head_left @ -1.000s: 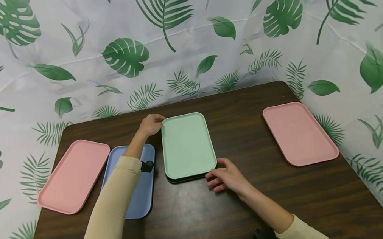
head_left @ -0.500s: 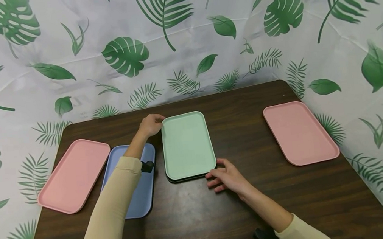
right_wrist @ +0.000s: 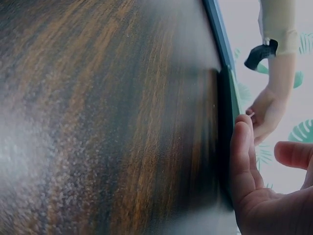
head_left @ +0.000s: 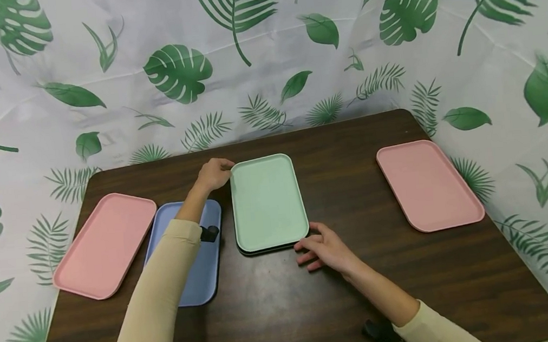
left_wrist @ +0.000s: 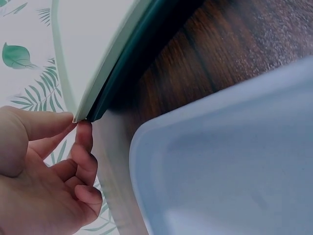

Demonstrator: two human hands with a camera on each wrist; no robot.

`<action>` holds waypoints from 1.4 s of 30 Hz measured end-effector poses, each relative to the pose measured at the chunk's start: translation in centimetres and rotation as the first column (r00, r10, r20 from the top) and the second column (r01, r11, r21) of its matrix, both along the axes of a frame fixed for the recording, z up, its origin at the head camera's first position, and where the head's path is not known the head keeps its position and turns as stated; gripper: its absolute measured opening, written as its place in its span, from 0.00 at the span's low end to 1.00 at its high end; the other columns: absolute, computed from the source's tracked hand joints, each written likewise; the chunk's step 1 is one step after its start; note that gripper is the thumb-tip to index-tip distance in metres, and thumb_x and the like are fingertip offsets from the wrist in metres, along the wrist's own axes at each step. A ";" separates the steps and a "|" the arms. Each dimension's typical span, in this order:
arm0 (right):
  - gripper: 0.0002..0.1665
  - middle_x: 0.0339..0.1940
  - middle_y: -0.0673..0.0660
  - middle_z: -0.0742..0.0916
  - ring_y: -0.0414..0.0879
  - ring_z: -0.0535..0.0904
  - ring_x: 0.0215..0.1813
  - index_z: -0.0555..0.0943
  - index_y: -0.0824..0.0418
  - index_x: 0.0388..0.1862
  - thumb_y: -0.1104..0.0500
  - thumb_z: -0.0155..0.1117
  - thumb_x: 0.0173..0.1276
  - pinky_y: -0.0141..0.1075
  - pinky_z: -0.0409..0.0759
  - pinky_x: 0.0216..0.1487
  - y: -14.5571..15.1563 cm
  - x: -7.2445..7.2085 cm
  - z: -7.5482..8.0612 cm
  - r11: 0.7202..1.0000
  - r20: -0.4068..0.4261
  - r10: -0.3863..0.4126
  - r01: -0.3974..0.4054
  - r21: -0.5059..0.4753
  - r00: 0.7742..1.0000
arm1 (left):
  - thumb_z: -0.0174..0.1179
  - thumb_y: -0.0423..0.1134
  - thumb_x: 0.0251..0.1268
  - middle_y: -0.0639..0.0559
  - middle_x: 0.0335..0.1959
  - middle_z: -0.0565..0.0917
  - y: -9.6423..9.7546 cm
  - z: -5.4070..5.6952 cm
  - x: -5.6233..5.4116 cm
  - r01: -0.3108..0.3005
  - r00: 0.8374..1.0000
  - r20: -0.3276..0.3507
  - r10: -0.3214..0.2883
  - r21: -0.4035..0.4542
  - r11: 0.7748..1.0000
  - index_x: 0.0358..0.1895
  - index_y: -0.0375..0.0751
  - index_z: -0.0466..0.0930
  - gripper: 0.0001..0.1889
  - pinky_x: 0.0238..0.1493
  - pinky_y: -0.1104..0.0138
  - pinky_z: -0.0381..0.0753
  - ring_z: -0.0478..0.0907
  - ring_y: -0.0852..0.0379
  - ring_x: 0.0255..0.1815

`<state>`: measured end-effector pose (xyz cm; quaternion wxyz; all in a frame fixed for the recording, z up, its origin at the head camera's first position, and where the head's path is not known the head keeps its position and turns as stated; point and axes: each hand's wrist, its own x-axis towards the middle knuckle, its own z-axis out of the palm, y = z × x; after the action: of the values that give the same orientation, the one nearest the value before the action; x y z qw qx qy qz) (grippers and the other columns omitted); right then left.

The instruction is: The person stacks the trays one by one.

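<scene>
While pinched far-left by the left hand [head_left: 214,174], the pale-green rectangular tray [head_left: 269,202] is apparently only touched near-right by the relaxed right hand [head_left: 328,249].

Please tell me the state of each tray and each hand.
Light green rectangular tray: face up, stacked.
Dark green rectangular tray: underneath, mostly hidden.
Blue rectangular tray: face up.
Left pink rectangular tray: face up.
Right pink rectangular tray: face up.
Left hand: pinches a green tray corner.
Right hand: thumb apart, at the opposite corner.
</scene>
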<state>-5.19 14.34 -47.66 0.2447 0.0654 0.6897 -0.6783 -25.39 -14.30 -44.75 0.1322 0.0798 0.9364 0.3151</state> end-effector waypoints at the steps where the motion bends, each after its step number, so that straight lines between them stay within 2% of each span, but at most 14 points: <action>1: 0.41 0.48 0.66 0.86 0.54 0.87 0.39 0.51 0.68 0.75 0.59 0.59 0.72 0.43 0.84 0.34 0.0 0.0 0.0 1.000 -0.001 0.002 -0.002 0.001 1.000 | 0.48 0.33 0.70 0.36 0.60 0.78 0.0 0.0 0.0 0.001 1.000 0.000 -0.001 0.000 1.000 0.62 0.35 0.77 0.20 0.58 0.46 0.71 0.74 0.38 0.60; 9: 0.45 0.50 0.67 0.85 0.55 0.87 0.40 0.47 0.67 0.78 0.57 0.59 0.72 0.45 0.84 0.35 0.3 0.0 0.2 1.000 0.001 0.029 -0.029 0.005 1.000 | 0.49 0.36 0.74 0.35 0.61 0.76 -0.3 0.2 0.2 0.019 1.000 0.023 -0.019 0.034 0.999 0.63 0.35 0.76 0.19 0.58 0.46 0.71 0.71 0.38 0.62; 15: 0.45 0.49 0.67 0.85 0.54 0.87 0.39 0.46 0.68 0.78 0.58 0.58 0.73 0.44 0.84 0.34 0.5 0.2 0.0 0.999 -0.005 0.037 -0.036 0.016 0.999 | 0.49 0.37 0.75 0.34 0.58 0.78 -1.7 -0.1 1.1 0.032 0.999 0.016 -0.033 0.057 0.998 0.64 0.37 0.75 0.19 0.55 0.45 0.72 0.74 0.37 0.58; 20: 0.45 0.45 0.66 0.86 0.52 0.87 0.33 0.45 0.66 0.78 0.60 0.58 0.72 0.43 0.84 0.32 0.6 0.5 0.0 0.999 -0.020 0.006 -0.005 0.047 1.000 | 0.50 0.36 0.75 0.33 0.53 0.80 -3.9 0.0 3.0 0.039 0.998 -0.044 -0.036 0.058 0.998 0.64 0.34 0.75 0.18 0.44 0.50 0.75 0.78 0.39 0.47; 23: 0.44 0.42 0.66 0.87 0.51 0.85 0.28 0.47 0.64 0.79 0.61 0.59 0.72 0.42 0.83 0.28 0.7 0.7 0.1 0.997 -0.063 -0.020 0.024 0.073 0.998 | 0.51 0.35 0.74 0.34 0.50 0.82 -5.3 0.4 4.4 0.008 0.996 -0.093 -0.004 0.037 0.999 0.63 0.33 0.76 0.18 0.39 0.52 0.74 0.79 0.41 0.42; 27: 0.40 0.37 0.65 0.86 0.51 0.83 0.23 0.53 0.61 0.77 0.62 0.58 0.72 0.42 0.79 0.21 0.7 0.8 0.2 0.991 -0.165 -0.038 0.058 0.118 0.986 | 0.52 0.36 0.73 0.35 0.48 0.83 -7.0 0.8 6.3 -0.043 0.988 -0.147 0.041 -0.008 0.999 0.62 0.34 0.77 0.18 0.40 0.50 0.75 0.80 0.40 0.44; 31: 0.35 0.32 0.60 0.86 0.52 0.81 0.21 0.60 0.58 0.75 0.62 0.58 0.72 0.41 0.75 0.17 0.1 1.1 0.5 0.987 -0.257 -0.018 0.058 0.148 0.966 | 0.53 0.36 0.72 0.33 0.46 0.82 -8.9 1.0 8.1 -0.075 0.973 -0.227 0.053 -0.092 0.993 0.60 0.33 0.78 0.18 0.42 0.46 0.74 0.79 0.37 0.45; 33: 0.33 0.30 0.58 0.86 0.52 0.80 0.20 0.62 0.58 0.74 0.62 0.58 0.72 0.39 0.74 0.16 -0.6 1.4 0.5 0.988 -0.279 0.025 0.018 0.151 0.960 | 0.55 0.36 0.70 0.33 0.44 0.82 -10.0 0.9 8.9 -0.098 0.960 -0.273 0.057 -0.141 0.985 0.58 0.32 0.79 0.18 0.41 0.44 0.73 0.78 0.36 0.44; 36: 0.31 0.29 0.57 0.86 0.51 0.81 0.20 0.64 0.58 0.73 0.61 0.57 0.73 0.38 0.75 0.16 -2.1 2.3 0.3 0.984 -0.278 0.137 -0.099 0.147 0.951 | 0.56 0.35 0.68 0.32 0.42 0.81 -11.5 0.6 9.8 -0.131 0.947 -0.315 0.061 -0.205 0.970 0.56 0.32 0.80 0.17 0.39 0.41 0.72 0.78 0.34 0.43; 40: 0.29 0.30 0.57 0.87 0.48 0.82 0.21 0.65 0.61 0.71 0.61 0.57 0.73 0.40 0.77 0.18 -4.7 3.8 -0.4 0.957 -0.253 0.290 -0.272 0.106 0.923 | 0.57 0.35 0.66 0.33 0.41 0.81 -12.9 0.0 10.3 -0.136 0.948 -0.312 0.057 -0.238 0.962 0.55 0.32 0.80 0.17 0.36 0.41 0.72 0.78 0.34 0.41; 42: 0.29 0.30 0.56 0.87 0.48 0.82 0.20 0.66 0.62 0.71 0.62 0.57 0.72 0.40 0.78 0.18 -6.1 4.5 -0.8 0.943 -0.224 0.333 -0.326 0.073 0.916 | 0.57 0.34 0.66 0.33 0.40 0.81 -13.3 -0.3 10.3 -0.127 0.950 -0.309 0.049 -0.239 0.963 0.55 0.31 0.80 0.17 0.35 0.42 0.72 0.77 0.35 0.39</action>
<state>-0.71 8.25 -48.49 0.2716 -0.1276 0.7262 -0.6185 -15.04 -27.60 -45.08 -0.0168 0.0670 0.9809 0.1817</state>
